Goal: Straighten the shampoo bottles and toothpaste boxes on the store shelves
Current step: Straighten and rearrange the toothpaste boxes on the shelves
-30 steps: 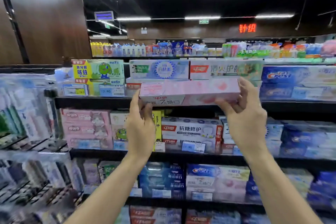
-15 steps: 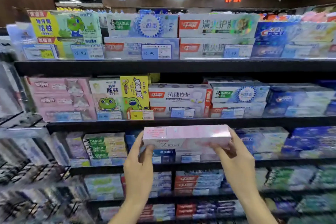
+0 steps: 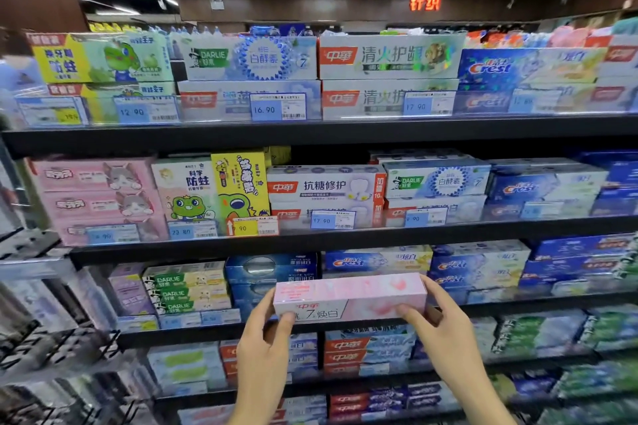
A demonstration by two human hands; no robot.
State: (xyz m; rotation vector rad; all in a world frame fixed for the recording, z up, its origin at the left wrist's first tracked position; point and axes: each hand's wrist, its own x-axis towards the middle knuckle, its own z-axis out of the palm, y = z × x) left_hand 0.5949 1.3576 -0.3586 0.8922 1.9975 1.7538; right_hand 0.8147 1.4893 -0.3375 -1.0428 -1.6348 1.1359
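At six o'clock in the view, nearest the camera, both hands held a pink box (image 3: 348,293) level, its long side running across. The left hand (image 3: 266,352) gripped the box's nine o'clock end, thumb on the front face, the other fingers hidden behind. The right hand (image 3: 445,338) gripped the three o'clock end, thumb on the front and fingers curled over the top corner. The box hung before the third shelf (image 3: 552,304) down; whether it touched could not be told. Just behind it, at twelve o'clock, stood a blue box (image 3: 269,269) and Crest boxes (image 3: 376,260), with a Darlie stack (image 3: 186,290) at nine o'clock. One shelf up, at ten o'clock, were frog boxes (image 3: 188,195) and cat boxes (image 3: 96,197). Farthest off, at one o'clock, a red sign (image 3: 424,2) glowed.
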